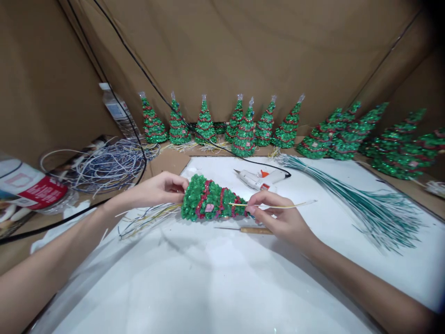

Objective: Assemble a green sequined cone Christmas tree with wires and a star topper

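Observation:
A small green glittery Christmas tree (212, 200) with red garland bands lies on its side above the white board (208, 287). My left hand (163, 188) grips its wide base, fingers closed round it. My right hand (274, 214) pinches the tree's narrow tip together with a thin yellowish wire (295, 204) that runs to the right. Loose wire ends (146, 218) trail out from the tree's base to the left.
A white glue gun (259, 178) with a black cord lies behind the tree. A thin wooden-handled tool (250, 229) rests under my right hand. A bundle of green wires (351, 199) fans to the right. Several finished trees (243, 127) line the cardboard wall; a wire coil (104, 164) is left.

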Motion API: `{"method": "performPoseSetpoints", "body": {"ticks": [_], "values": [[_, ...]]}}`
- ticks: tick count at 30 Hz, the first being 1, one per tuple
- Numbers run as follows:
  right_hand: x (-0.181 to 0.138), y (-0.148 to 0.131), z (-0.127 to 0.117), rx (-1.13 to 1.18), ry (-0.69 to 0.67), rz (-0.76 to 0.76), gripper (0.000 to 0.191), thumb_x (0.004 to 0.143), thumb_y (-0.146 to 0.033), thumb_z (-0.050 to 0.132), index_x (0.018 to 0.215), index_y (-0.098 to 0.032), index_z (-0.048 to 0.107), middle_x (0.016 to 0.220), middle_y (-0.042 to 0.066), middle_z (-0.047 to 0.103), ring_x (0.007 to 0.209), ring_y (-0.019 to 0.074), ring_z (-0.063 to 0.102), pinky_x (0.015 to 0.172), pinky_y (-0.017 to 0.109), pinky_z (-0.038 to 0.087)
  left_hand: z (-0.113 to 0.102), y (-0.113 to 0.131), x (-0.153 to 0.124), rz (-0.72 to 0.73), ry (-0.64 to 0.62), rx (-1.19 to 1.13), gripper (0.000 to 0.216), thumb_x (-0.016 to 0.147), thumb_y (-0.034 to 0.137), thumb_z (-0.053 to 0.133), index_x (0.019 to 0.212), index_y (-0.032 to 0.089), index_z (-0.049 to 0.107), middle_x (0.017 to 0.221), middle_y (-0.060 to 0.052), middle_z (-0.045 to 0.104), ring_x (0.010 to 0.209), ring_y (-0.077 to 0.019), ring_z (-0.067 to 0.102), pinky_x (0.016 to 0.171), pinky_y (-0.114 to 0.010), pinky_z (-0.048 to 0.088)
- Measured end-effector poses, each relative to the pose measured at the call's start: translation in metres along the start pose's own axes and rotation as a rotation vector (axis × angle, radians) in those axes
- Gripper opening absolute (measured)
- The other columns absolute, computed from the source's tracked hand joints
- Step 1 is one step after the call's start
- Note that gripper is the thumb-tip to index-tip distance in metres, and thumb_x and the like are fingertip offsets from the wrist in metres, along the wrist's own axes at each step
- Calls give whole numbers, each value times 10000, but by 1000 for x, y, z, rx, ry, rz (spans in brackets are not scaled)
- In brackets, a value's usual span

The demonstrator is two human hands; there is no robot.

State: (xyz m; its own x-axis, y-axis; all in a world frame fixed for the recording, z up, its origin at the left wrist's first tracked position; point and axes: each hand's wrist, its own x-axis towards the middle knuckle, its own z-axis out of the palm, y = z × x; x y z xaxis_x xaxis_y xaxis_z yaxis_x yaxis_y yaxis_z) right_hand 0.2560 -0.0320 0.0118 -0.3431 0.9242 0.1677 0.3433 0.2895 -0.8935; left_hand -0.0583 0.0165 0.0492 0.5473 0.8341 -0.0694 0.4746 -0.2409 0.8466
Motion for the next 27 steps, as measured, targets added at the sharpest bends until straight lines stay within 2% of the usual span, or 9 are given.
{"method": "performPoseSetpoints", "body": {"ticks": [3, 6, 8, 11, 14, 17, 19, 23, 27], "values": [[1, -2, -3, 40, 31, -21, 117, 857, -328, 586, 883, -214, 585, 848, 11, 574, 742, 135, 557, 603, 232, 466, 2, -4, 2, -36, -41, -79, 222, 727, 339, 714, 864, 165, 722, 823, -60, 694, 777, -205, 631, 701, -298, 535], [4, -2, -11, 5, 58, -78, 145, 879, -309, 542, 783, -200, 543, 765, 4, 525, 688, 133, 515, 576, 243, 423, 3, -6, 3, -44, -21, -111, 236, 706, 347, 736, 840, 153, 718, 868, -78, 696, 840, -230, 633, 735, -316, 535], [6, -2, -15, -81, 42, -145, 217, 887, -285, 523, 690, -197, 503, 701, 2, 502, 670, 141, 490, 580, 259, 387, 2, -8, 4, -55, 9, -147, 234, 701, 348, 742, 824, 152, 703, 864, -69, 694, 822, -212, 633, 728, -301, 527], [8, -1, -14, -159, 6, -248, 259, 897, -259, 510, 649, -200, 464, 672, 0, 493, 675, 151, 481, 642, 291, 376, 3, -12, 5, -87, 77, -214, 229, 728, 360, 724, 822, 157, 673, 759, -18, 676, 677, -135, 604, 638, -233, 491], [8, 0, -7, -173, 27, -279, 215, 903, -251, 507, 695, -202, 491, 784, 19, 514, 765, 163, 508, 737, 317, 390, 5, -14, 7, -117, 51, -222, 241, 802, 383, 642, 894, 167, 699, 759, -14, 686, 651, -125, 596, 639, -231, 483], [7, 0, 1, -175, 59, -270, 143, 900, -252, 517, 767, -207, 543, 949, 44, 500, 918, 184, 513, 837, 339, 386, 7, -16, 7, -124, 4, -212, 267, 846, 349, 569, 997, 183, 715, 927, -42, 717, 800, -171, 640, 761, -281, 498], [6, -1, 1, -163, 48, -259, 108, 888, -254, 539, 790, -212, 553, 988, 43, 490, 962, 189, 507, 887, 356, 370, 8, -18, 7, -128, 2, -224, 265, 844, 301, 543, 1009, 196, 722, 999, -40, 717, 859, -183, 644, 799, -287, 492], [6, 0, -5, -104, 29, -244, 144, 874, -214, 534, 730, -206, 537, 967, 33, 490, 927, 180, 511, 893, 366, 364, 10, -19, 6, -166, 17, -299, 286, 773, 227, 524, 938, 183, 753, 1043, -53, 721, 909, -205, 644, 814, -286, 489], [7, 2, -4, -87, 39, -247, 149, 893, -219, 517, 750, -207, 556, 967, 34, 486, 931, 174, 508, 895, 358, 364, 11, -20, 6, -168, 59, -343, 253, 700, 215, 529, 777, 174, 767, 932, -47, 737, 838, -191, 637, 746, -255, 493]]}}
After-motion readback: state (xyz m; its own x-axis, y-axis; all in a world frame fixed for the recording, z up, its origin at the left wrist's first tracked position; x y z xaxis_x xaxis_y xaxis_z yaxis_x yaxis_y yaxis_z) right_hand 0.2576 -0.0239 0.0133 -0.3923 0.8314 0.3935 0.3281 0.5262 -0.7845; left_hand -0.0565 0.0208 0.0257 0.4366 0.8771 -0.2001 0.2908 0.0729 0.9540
